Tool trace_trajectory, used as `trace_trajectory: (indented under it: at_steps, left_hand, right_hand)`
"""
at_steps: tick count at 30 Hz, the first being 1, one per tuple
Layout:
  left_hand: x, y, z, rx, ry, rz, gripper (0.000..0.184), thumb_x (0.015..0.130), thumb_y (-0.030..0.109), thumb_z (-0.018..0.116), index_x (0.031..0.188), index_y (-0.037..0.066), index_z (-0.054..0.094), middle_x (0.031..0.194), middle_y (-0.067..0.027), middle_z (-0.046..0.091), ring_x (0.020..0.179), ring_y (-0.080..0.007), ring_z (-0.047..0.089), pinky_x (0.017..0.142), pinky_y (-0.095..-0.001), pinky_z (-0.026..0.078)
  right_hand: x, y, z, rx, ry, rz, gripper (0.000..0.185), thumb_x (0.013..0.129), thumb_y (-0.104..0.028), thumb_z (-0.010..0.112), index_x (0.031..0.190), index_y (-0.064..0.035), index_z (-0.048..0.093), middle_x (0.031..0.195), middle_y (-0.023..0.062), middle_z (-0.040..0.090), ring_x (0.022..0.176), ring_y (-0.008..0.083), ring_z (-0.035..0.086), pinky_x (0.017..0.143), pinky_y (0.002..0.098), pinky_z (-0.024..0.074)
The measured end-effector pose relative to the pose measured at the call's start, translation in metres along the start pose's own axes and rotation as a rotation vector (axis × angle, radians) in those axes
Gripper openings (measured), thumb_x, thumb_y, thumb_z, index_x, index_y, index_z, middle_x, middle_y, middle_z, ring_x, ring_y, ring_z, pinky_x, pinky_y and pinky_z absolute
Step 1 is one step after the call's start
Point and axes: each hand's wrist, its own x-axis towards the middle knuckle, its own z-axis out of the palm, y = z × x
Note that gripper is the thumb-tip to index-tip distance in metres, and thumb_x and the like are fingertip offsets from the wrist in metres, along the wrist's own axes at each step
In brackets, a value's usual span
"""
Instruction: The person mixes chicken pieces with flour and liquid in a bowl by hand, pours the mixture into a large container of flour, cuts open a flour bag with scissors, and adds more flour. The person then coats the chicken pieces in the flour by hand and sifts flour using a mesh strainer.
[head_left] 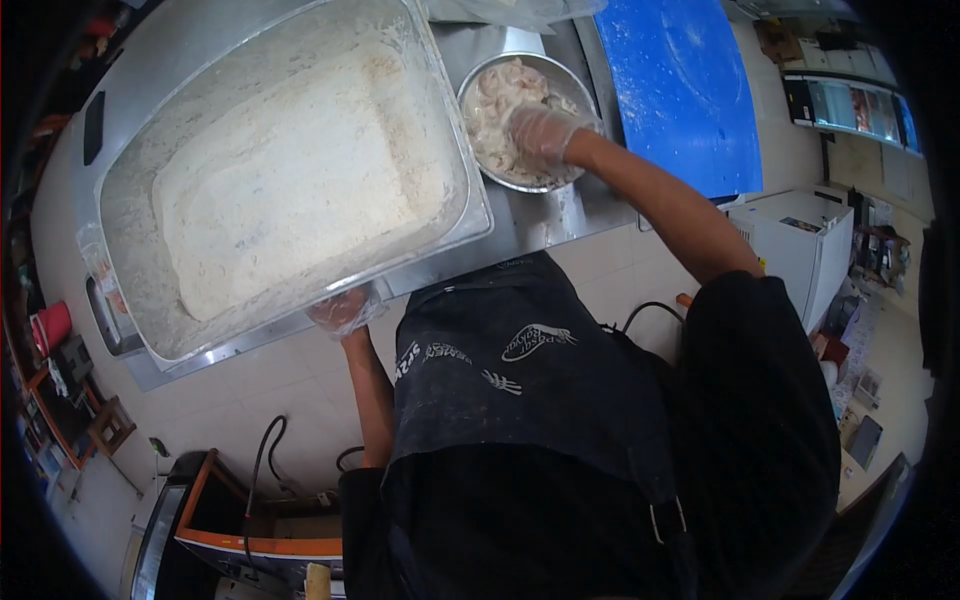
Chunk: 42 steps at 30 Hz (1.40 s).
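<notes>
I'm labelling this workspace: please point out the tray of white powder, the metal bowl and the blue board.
Tray [480, 213]: head view, lower right rim.
Metal bowl [569, 79]: head view, inner wall.
Blue board [685, 100]: head view, mid-surface.

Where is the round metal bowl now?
In the head view, the bowl is upper centre, right of the large tray and left of the blue surface, with the right hand in it.

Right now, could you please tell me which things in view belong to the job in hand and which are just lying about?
Seemingly in use:
- round steel bowl
- pale, wet pieces around the gloved right hand
- large rectangular metal tray
- white powder inside it

Apparently just about:
- white boxy appliance
- black cable below the tray
</notes>
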Motion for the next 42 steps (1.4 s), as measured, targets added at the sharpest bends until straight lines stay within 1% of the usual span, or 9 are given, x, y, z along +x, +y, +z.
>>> trace_trajectory:
  at_steps: [12, 15, 18, 21, 24, 26, 29, 34, 42]
  left_hand:
    - [0.047, 0.058, -0.058, -0.094, -0.149, -0.124, 0.045, 0.083, 0.048, 0.048, 0.089, 0.007, 0.068, 0.086, -0.0077, 0.068, 0.081, -0.029, 0.063, 0.078, -0.0407, 0.045]
    - [0.052, 0.061, -0.058, -0.124, -0.043, -0.053, 0.037, 0.081, 0.041, 0.054, 0.088, 0.008, 0.068, 0.085, -0.0089, 0.068, 0.08, -0.0291, 0.063, 0.074, -0.0397, 0.048]
    - [0.073, 0.081, -0.089, -0.155, 0.076, 0.11, 0.028, 0.079, 0.033, 0.059, 0.087, 0.008, 0.068, 0.084, -0.011, 0.068, 0.077, -0.0294, 0.064, 0.068, -0.0388, 0.05]
    - [0.085, 0.108, -0.109, -0.259, 0.102, 0.34, 0.014, 0.073, 0.02, 0.065, 0.076, 0.006, 0.064, 0.076, -0.0117, 0.064, 0.066, -0.029, 0.061, 0.06, -0.0401, 0.049]
    - [0.086, 0.17, -0.147, -0.607, -0.184, 0.546, 0.011, 0.068, 0.014, 0.068, 0.069, 0.007, 0.06, 0.068, -0.0093, 0.059, 0.061, -0.0266, 0.058, 0.057, -0.0401, 0.046]
    - [0.089, 0.214, -0.158, -0.733, -0.257, 0.67, 0.019, 0.068, 0.02, 0.071, 0.082, 0.01, 0.064, 0.072, -0.0054, 0.062, 0.067, -0.0231, 0.062, 0.06, -0.038, 0.048]
    - [0.098, 0.285, -0.174, -0.893, -0.598, 0.498, 0.02, 0.073, 0.025, 0.068, 0.081, 0.008, 0.064, 0.074, -0.0089, 0.064, 0.069, -0.0232, 0.062, 0.061, -0.0327, 0.048]
    - [0.106, 0.387, -0.129, -1.228, -1.134, -0.147, 0.03, 0.08, 0.035, 0.062, 0.078, 0.005, 0.062, 0.067, -0.0076, 0.062, 0.06, -0.0165, 0.058, 0.058, -0.0305, 0.044]
    - [0.12, 0.471, -0.126, -0.861, -0.825, 0.026, 0.039, 0.078, 0.037, 0.064, 0.059, 0.004, 0.056, 0.053, -0.0044, 0.052, 0.053, -0.012, 0.047, 0.053, -0.03, 0.039]
  right_hand:
    - [-0.039, 0.01, -0.119, 0.217, -0.254, 0.224, 0.039, 0.072, -0.021, 0.062, 0.098, 0.0078, 0.056, 0.092, 0.0237, 0.061, 0.082, 0.0319, 0.061, 0.078, 0.0367, 0.0494]
    - [-0.081, 0.019, -0.135, 0.552, 0.201, -0.045, 0.041, 0.077, -0.024, 0.062, 0.107, 0.0025, 0.057, 0.1, 0.0198, 0.061, 0.091, 0.0313, 0.059, 0.085, 0.0366, 0.0468]
    - [-0.109, 0.003, -0.161, 0.977, 0.224, 0.245, 0.047, 0.082, -0.032, 0.058, 0.122, -0.0078, 0.051, 0.112, 0.0176, 0.058, 0.101, 0.0312, 0.056, 0.089, 0.0364, 0.0441]
    - [-0.083, -0.021, -0.117, 0.512, 0.453, 0.494, 0.038, 0.086, -0.021, 0.048, 0.122, -0.0091, 0.05, 0.118, 0.0134, 0.055, 0.101, 0.0258, 0.056, 0.089, 0.0349, 0.0452]
    - [-0.07, -0.032, -0.077, 1.412, 0.649, 0.568, 0.049, 0.091, -0.038, 0.041, 0.124, -0.0012, 0.045, 0.12, 0.0181, 0.052, 0.11, 0.0268, 0.051, 0.095, 0.0394, 0.0415]
    - [-0.077, -0.032, -0.088, 2.598, 0.838, 0.436, 0.062, 0.091, -0.048, 0.037, 0.124, 0.0037, 0.043, 0.123, 0.0217, 0.049, 0.115, 0.0304, 0.048, 0.097, 0.0436, 0.0393]
    - [-0.108, -0.027, -0.086, 2.887, 0.915, -0.071, 0.079, 0.087, -0.062, 0.03, 0.124, 0.0075, 0.04, 0.126, 0.0254, 0.044, 0.116, 0.0367, 0.045, 0.098, 0.0478, 0.0366]
    - [-0.196, -0.026, -0.092, 2.87, 1.265, -0.072, 0.085, 0.085, -0.066, 0.023, 0.116, 0.0087, 0.048, 0.122, 0.0279, 0.046, 0.108, 0.0406, 0.048, 0.095, 0.0611, 0.032]
    - [-0.309, -0.017, 0.012, 2.792, 1.504, -0.309, 0.042, 0.093, -0.036, 0.042, 0.086, 0.0001, 0.062, 0.096, 0.0235, 0.06, 0.094, 0.0362, 0.056, 0.091, 0.0562, 0.0399]
